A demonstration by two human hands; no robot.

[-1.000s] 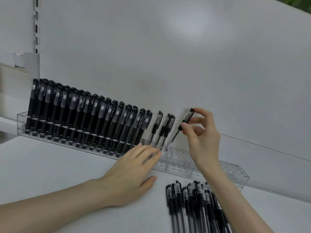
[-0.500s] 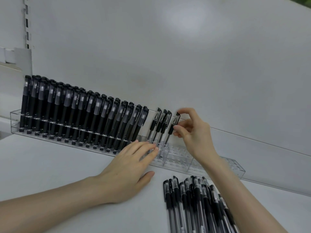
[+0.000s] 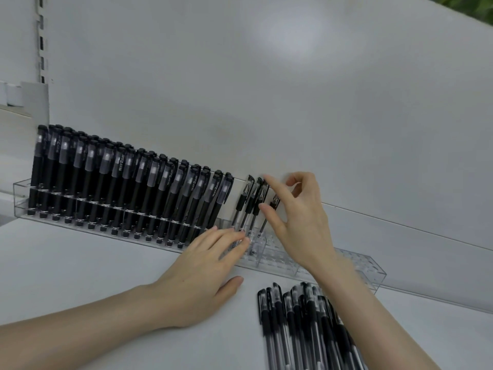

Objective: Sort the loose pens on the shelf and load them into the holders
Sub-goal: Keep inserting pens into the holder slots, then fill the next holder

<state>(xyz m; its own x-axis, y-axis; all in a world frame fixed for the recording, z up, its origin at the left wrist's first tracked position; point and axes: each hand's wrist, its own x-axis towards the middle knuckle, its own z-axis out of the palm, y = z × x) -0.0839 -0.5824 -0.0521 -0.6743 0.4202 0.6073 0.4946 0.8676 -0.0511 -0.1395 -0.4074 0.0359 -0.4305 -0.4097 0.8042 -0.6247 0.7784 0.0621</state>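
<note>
On shelf (image 3: 101, 265), pen (image 3: 274, 203) beside right hand (image 3: 300, 222)

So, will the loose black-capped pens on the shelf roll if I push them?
Probably yes: the loose clear-barrelled pens with black caps look round and lie on a smooth white shelf, though their cap clips may stop them. They look stiff and light, and lie touching, so one push likely shifts several.
</note>
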